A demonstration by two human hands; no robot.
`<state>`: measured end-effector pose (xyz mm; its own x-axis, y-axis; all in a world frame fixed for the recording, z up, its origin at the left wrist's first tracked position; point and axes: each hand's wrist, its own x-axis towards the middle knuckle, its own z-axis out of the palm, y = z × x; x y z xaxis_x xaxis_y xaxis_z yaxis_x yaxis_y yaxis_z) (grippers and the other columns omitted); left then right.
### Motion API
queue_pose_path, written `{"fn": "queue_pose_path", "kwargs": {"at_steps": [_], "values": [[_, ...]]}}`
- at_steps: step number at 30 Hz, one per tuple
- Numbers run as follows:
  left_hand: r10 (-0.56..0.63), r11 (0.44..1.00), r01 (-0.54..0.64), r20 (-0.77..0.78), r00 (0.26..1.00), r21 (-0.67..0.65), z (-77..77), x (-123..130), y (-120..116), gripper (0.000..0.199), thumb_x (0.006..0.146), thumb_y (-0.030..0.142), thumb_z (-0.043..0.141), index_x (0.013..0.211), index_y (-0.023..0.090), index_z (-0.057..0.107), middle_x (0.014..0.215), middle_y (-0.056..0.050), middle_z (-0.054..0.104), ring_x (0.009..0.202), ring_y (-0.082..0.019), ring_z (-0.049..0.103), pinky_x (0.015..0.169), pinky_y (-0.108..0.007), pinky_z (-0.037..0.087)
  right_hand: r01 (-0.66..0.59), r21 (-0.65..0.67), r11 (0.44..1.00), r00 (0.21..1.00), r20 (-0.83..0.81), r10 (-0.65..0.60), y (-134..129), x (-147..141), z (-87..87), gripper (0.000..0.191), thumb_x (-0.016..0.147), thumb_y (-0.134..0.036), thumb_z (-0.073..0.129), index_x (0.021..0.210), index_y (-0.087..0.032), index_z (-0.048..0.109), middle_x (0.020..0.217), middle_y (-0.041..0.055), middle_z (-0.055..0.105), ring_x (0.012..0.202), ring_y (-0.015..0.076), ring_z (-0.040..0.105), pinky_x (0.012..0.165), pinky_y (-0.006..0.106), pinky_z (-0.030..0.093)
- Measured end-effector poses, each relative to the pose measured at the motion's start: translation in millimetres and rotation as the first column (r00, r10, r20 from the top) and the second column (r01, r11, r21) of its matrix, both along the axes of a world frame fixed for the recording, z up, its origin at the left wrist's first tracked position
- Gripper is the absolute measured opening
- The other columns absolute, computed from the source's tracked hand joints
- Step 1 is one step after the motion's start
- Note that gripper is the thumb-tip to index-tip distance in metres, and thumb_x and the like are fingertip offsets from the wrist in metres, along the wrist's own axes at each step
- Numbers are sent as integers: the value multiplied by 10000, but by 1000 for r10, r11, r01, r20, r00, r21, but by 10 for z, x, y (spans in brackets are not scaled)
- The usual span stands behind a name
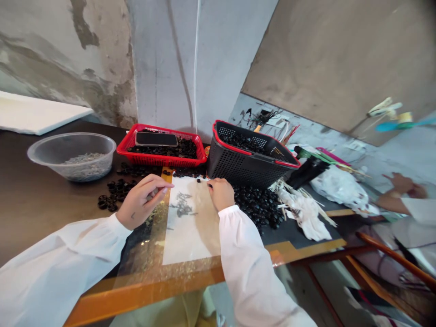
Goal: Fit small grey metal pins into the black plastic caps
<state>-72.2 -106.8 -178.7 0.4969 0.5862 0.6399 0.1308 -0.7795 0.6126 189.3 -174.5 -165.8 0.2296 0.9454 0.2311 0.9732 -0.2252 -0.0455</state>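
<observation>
My left hand (pixel 145 202) hovers over the left edge of a white paper sheet (pixel 190 245), thumb and forefinger drawn together. Whatever they pinch, if anything, is too small to name. At the sheet's top right, my right hand (pixel 222 194) is closed, with a small black round part partly showing at its fingertips. Several loose black parts (pixel 198 180) lie along the sheet's far edge. Left of my left hand are round, wheel-like black parts (pixel 111 200). A heap of shiny black parts (pixel 259 206) spreads to the right of my right hand.
Behind stand a red basket (pixel 160 160) with a phone (pixel 156 139) on black parts and a dark red-rimmed basket (pixel 245 165). A clear bowl (pixel 71 156) holds small metal pieces. White cloth (pixel 306 213) and plastic bags (pixel 340 188) lie right, near another person's hands (pixel 403 185).
</observation>
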Motion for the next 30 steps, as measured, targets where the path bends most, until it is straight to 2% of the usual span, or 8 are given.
{"fn": "queue_pose_path", "kwargs": {"at_steps": [7,14,19,21,23,26,28,30], "values": [[-53,999,53,-65,996,4,-56,4,49,226,973,308,518,1041,192,700,965,-55,637,782,-139,594,644,-231,468,217,52,975,976,-31,-216,-201,406,94,233,872,-192,621,1040,-267,763,1063,55,739,984,225,648,811,303,476],[-106,994,108,-83,991,18,-33,12,25,220,971,299,523,1028,202,712,948,-52,654,756,-126,603,621,-211,466,440,84,894,896,-95,-433,-326,637,148,273,872,-234,602,1095,-281,754,1082,69,744,930,223,696,762,306,506],[-132,991,134,-84,988,8,-18,26,15,234,966,315,522,1009,208,725,944,-57,670,716,-125,600,614,-219,472,514,124,849,857,-92,-506,-403,715,176,315,840,-123,557,1032,-234,780,1027,120,742,928,266,686,775,349,495],[-148,989,149,-88,985,4,-20,26,18,231,963,314,528,1010,209,728,942,-56,671,704,-123,597,602,-216,468,492,143,859,870,-78,-486,-410,714,191,329,833,-103,549,1028,-224,784,1050,126,735,997,278,656,826,357,482],[-158,987,159,-91,983,4,-24,20,21,227,961,306,530,1017,209,727,941,-54,669,696,-118,591,591,-212,461,404,163,900,915,-72,-398,-383,668,199,307,857,-139,557,1042,-238,781,1080,99,732,1042,264,621,890,346,464],[-159,987,161,-109,981,9,-37,13,25,224,965,295,526,1036,212,723,954,-51,666,713,-117,593,616,-213,461,98,183,978,993,-85,-83,-277,484,171,251,911,-228,569,1059,-234,771,1060,63,739,1018,227,594,946,317,440],[-153,988,155,-130,980,7,-53,17,28,228,966,298,525,1046,214,721,965,-52,663,738,-123,599,638,-219,464,-114,171,979,988,-84,130,-186,291,117,232,927,-260,579,1055,-218,767,1039,61,742,1001,221,584,961,321,433],[-132,991,136,-153,979,16,-71,28,37,229,959,312,535,1043,215,725,968,-55,660,772,-136,603,668,-230,472,-221,138,966,971,-60,230,-94,84,46,234,930,-265,589,1092,-222,753,1081,62,733,1037,227,572,988,336,423]]}}
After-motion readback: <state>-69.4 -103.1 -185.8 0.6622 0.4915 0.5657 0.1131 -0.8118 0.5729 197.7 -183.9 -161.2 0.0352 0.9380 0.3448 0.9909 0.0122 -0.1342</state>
